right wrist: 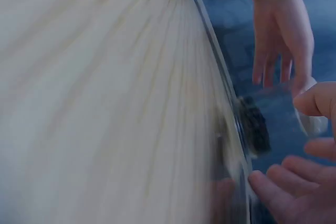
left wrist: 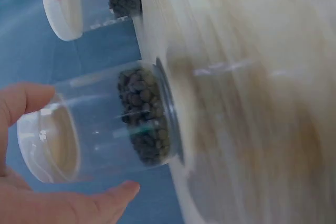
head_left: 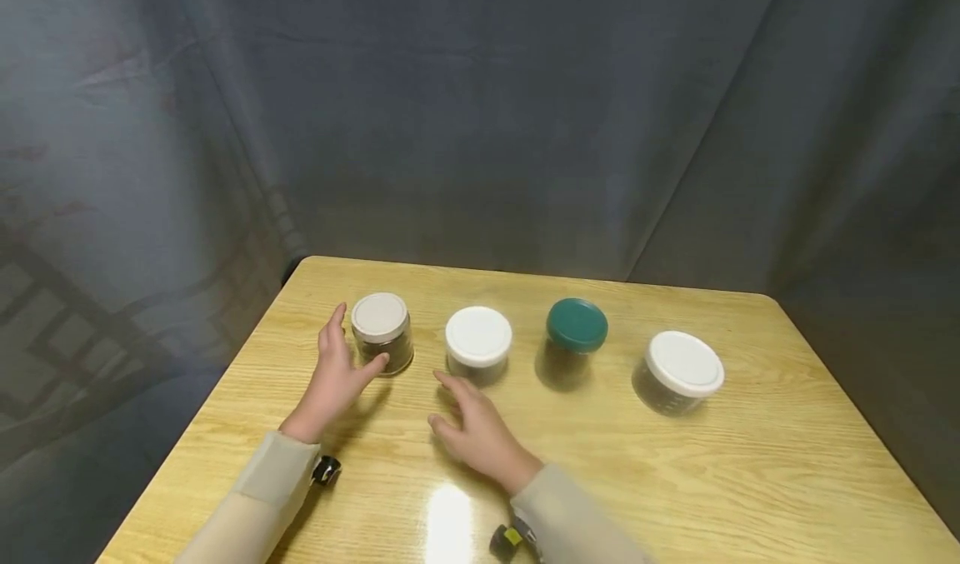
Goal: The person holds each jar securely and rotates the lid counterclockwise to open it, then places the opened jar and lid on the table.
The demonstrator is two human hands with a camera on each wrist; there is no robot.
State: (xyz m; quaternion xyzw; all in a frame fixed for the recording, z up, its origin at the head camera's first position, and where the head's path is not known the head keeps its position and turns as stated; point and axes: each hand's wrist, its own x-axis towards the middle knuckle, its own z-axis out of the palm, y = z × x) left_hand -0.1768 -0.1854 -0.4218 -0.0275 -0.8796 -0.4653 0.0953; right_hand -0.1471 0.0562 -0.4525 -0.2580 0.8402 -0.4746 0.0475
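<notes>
At the left of the row stands a clear jar with a beige lid [head_left: 380, 316]. My left hand [head_left: 336, 378] is spread around its near left side, fingers and thumb apart. In the left wrist view this clear jar [left wrist: 97, 124] holds small dark round pieces, and a finger and thumb flank it; whether they touch it I cannot tell. My right hand [head_left: 480, 435] hovers in front of a white-lidded jar [head_left: 478, 339], fingers loosely bent and holding nothing. In the right wrist view the right hand [right wrist: 299, 187] appears near a jar [right wrist: 257, 124], with the left hand [right wrist: 283, 30] beyond.
Farther right stand a jar with a green lid [head_left: 577, 326] and another white-lidded tub [head_left: 678, 372], tilted-looking in the view. All stand on a light wooden table [head_left: 712, 481]. Grey cloth [head_left: 480, 131] hangs behind and at both sides.
</notes>
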